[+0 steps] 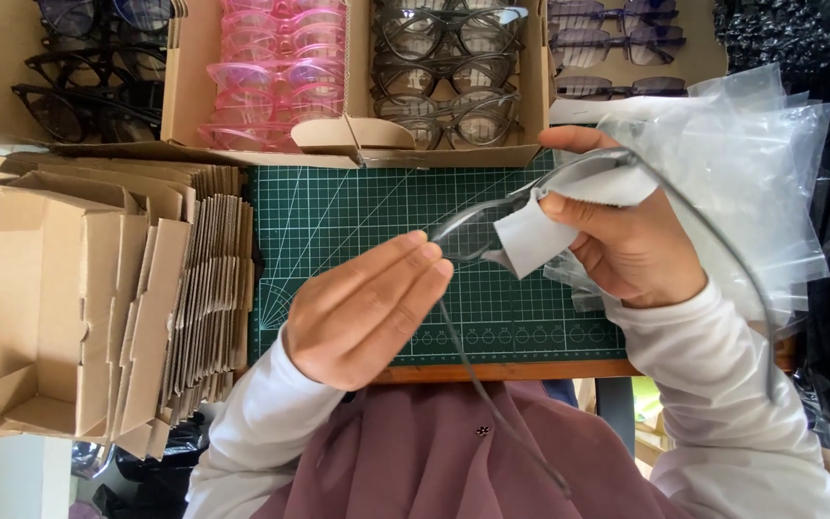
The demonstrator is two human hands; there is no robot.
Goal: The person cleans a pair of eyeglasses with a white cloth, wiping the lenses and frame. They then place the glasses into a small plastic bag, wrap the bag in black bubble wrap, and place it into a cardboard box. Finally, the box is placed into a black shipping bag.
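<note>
In the head view, a pair of grey, clear-lensed glasses [477, 231] is held above a green cutting mat [338, 216] that lies on the desk [492, 370]. One end of the frame is pinched by the fingertips of the left hand [362, 312], whose fingers are kept straight and close together. The other part of the frame is gripped by the right hand [626, 240], and a small grey cleaning cloth [530, 235] is pressed against a lens by its thumb and fingers. The two thin temple arms are seen hanging toward the near edge, one over the lap and one past the right sleeve. At the far side, an open cardboard box [357, 144] is divided into two compartments: pink glasses [276, 72] are stacked in the left one, about five pairs being countable, and grey clear glasses [449, 72] are stacked in the right one, about four pairs being visible. Left of the box, at least three black-framed glasses [79, 86] are laid out, and to its right three purple-tinted glasses [617, 43] are lined up. A pile of clear plastic bags [751, 163] is found at the right, too many to be counted. At the left, a thick stack of flattened cardboard cartons [98, 308] is stood on edge.
</note>
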